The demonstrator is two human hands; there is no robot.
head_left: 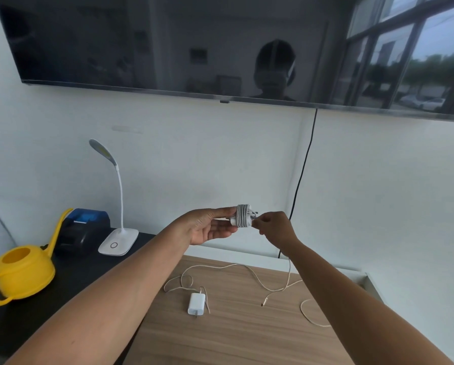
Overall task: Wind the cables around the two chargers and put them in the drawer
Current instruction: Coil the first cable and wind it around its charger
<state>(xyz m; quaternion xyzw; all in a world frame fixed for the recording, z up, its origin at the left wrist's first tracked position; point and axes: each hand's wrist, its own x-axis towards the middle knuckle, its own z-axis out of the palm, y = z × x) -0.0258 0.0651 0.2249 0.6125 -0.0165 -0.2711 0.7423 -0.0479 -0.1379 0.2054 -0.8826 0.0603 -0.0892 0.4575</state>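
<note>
both arms are stretched forward and raised over the light wooden tabletop. the left hand has its palm turned toward the camera, thumb on top and fingers beneath, pinching the small white charger block. a pale grey cable is coiled tight round the block. the right hand is curled, knuckles up, and pinches the free end of that cable at the coil's right side. the end is tiny and blurred, so i can't tell the plug type. the second white plug charger lies on the tabletop below. its thin beige cord sprawls loose, and part of it is hidden behind the right forearm. both elbows are cut off by the frame edge.
</note>
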